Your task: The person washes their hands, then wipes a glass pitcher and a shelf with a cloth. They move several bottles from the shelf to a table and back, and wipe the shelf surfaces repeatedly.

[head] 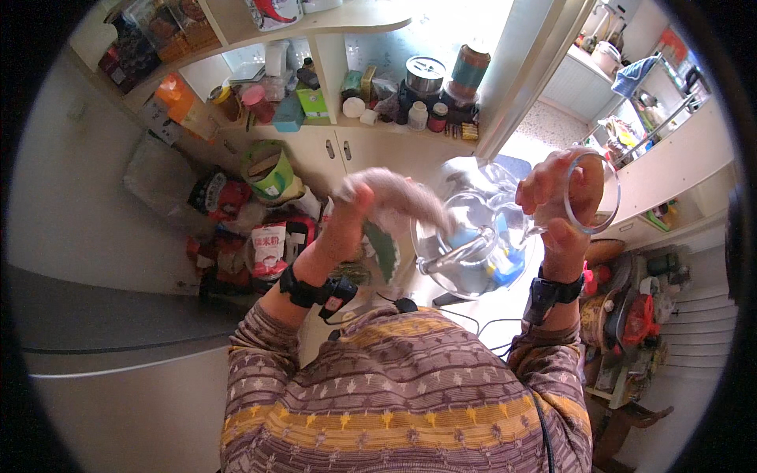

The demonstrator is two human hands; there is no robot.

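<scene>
My left hand (353, 204), blurred by motion, is closed around a greyish-pink cloth (408, 198) that trails to the right. My right hand (553, 183) is raised on the right, its fingers curled around what looks like a clear glass (618, 192). The glass's round rim faces right, and most of its body is hard to make out against the hand. Between and below the hands stand shiny, clear round vessels (440, 278) with a bar (455, 251) across them. A blue and yellow packet (508, 266) shows among them; glare hides their exact shapes.
A cabinet (393, 148) ahead carries jars, tins and a steel-lidded canister (425, 72). A green bucket (269, 171) and a red and white flour bag (269, 248) are on the left. A doorway (550, 124) opens ahead right; baskets and bags (639, 319) crowd the right side.
</scene>
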